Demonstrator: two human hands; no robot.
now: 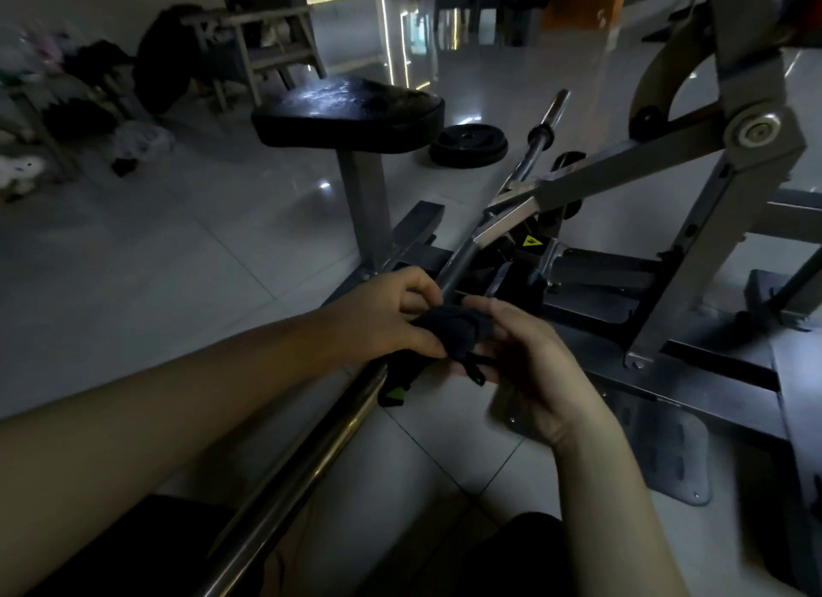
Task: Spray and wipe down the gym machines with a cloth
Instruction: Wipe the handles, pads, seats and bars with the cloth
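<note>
A dark cloth (pixel 453 329) is bunched between both hands, just above a long steel bar (pixel 311 449) that runs from the bottom left up toward the machine. My left hand (pixel 391 316) grips the cloth from the left with curled fingers. From the right, my right hand (pixel 520 356) holds it, palm turned up, fingers curled round it. A dark piece with a green mark (pixel 396 394) hangs below the cloth beside the bar. The grey gym machine frame (pixel 694 249) stands to the right. No spray bottle is in view.
A black padded seat (pixel 351 111) on a grey post stands behind the hands. Black weight plates (pixel 469 145) lie on the tiled floor past it. A wooden stool (pixel 267 49) and piles of clothes (pixel 89 89) sit at the far left. My dark-clad knees fill the bottom edge.
</note>
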